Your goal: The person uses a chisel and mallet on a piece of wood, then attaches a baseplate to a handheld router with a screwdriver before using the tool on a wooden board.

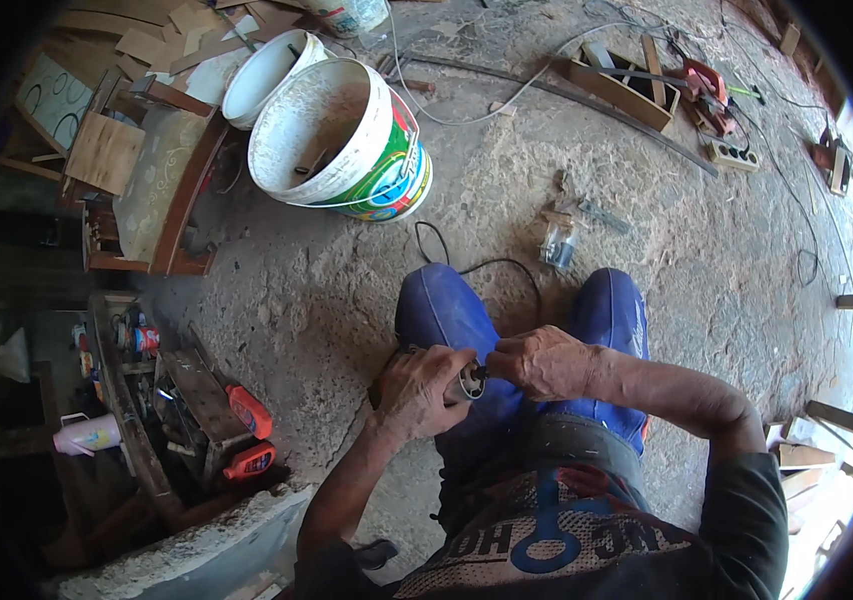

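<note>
Over my lap, my left hand (418,392) is wrapped round a grey cylindrical part (462,388), whose round end with a dark middle faces right. Its other end is hidden behind the fingers and palm. Close beside that round end, my right hand (549,363) is closed in a pinch. A small dark piece (480,372) shows between its fingertips and the cylinder; its kind is too small to make out. Beyond my knees, a black cord (508,263) loops on the floor. A small clear container (558,243) lies in front of my right knee, with metal pieces (601,214) next to it.
Ahead to the left stand a large white bucket with a colourful label (321,190) and another white bucket (268,80). At the far right are a wooden tool box (621,92), a red power tool (706,95) and a power strip (733,155). Red bottles (249,412) lie at left.
</note>
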A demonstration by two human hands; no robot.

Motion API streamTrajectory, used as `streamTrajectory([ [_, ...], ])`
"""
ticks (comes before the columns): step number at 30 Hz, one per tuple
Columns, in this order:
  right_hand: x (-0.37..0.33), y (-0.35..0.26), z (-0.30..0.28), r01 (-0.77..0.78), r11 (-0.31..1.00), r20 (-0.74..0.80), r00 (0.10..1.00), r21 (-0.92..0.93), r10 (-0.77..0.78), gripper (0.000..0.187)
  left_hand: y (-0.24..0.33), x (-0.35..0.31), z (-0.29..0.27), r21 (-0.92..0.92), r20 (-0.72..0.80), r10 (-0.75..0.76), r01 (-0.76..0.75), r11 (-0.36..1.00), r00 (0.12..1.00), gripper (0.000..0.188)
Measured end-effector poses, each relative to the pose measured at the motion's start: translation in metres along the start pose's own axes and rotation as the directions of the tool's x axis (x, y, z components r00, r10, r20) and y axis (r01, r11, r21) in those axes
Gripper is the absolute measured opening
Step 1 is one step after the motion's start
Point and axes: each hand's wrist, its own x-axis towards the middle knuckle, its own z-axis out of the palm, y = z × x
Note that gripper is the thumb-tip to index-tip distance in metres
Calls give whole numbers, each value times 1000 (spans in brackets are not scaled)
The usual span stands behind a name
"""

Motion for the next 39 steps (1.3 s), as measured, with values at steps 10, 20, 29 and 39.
streamTrajectory([
  [10,-2,-6,33,-152,962,-170,966,229,193,16,0,0,10,97,28,11,-14,995,1000,55],
  [20,13,7,43,-184,947,-147,962,265,228,13,-16,8,13,60,42,-18,15,998,999,54],
  [29,13,21,25,-150,901,-104,972,407,209,18,-15,12,9,46,-61,33,-30,999,998,68],
  [39,7,12,28,-216,765,-84,939,606,332,22,-10,10,12,57,-50,20,-17,998,999,64],
])
